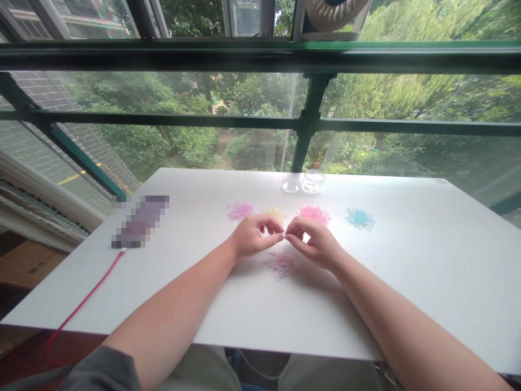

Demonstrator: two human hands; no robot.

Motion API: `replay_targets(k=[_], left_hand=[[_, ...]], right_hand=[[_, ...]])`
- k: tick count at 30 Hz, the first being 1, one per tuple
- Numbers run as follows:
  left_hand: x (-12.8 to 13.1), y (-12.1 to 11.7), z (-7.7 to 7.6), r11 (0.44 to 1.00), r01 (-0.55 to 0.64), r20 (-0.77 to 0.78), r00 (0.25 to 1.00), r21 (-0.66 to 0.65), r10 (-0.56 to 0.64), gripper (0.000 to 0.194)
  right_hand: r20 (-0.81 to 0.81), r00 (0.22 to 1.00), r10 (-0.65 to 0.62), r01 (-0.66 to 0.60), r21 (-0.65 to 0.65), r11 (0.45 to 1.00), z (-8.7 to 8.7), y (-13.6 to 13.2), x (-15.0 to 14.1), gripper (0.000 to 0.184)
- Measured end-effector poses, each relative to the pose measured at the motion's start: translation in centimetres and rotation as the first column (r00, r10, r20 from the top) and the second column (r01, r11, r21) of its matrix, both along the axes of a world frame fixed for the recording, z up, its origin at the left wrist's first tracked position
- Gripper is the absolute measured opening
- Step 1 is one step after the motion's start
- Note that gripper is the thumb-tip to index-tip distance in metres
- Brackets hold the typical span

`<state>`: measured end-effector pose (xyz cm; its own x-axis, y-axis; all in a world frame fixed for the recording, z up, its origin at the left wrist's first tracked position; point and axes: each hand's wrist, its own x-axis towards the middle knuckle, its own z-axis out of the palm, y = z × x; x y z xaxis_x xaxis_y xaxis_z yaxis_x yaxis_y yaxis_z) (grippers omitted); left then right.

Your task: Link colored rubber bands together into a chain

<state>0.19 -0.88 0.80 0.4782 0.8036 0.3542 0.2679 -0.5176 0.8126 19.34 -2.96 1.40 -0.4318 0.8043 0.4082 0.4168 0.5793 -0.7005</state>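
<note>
The mixed pile of pinkish clips [282,266] lay on the white table [163,304], just on the near side of the left hand [252,236] and right hand [315,243], roughly midway between. Both pinched narrowly, fingertips nearly meeting; anything held was too small to tell.

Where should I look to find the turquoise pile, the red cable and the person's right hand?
Turquoise pile [360,218]: head camera view, middle of the heap.
Red cable [96,287]: head camera view, stretch across the white table.
Right hand [321,244]: head camera view, middle of the hand.
</note>
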Motion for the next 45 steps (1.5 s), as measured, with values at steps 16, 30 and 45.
replay_targets(k=[16, 30, 45], left_hand=[[0.0, 0.1, 0.1, 0.99, 0.071, 0.05, 0.997, -0.121, -0.065, 0.012], [-0.6, 0.4, 0.4, 0.931, 0.215, 0.341, 0.934, -0.294, -0.108, 0.021], [-0.4, 0.0, 0.3, 0.987, 0.14, 0.109, 0.985, -0.077, -0.131, 0.016]], right_hand=[[-0.014, 1.0, 0.014, -0.014, 0.0, 1.0, 0.2, -0.2, 0.0, 0.007], [-0.068, 0.997, -0.033, 0.033, -0.006, 0.999, 1.1, -0.6, 0.2, 0.007], [-0.126, 0.992, -0.009, 0.0, -0.072, 0.997, 0.7, -1.0, -0.7, 0.006]])
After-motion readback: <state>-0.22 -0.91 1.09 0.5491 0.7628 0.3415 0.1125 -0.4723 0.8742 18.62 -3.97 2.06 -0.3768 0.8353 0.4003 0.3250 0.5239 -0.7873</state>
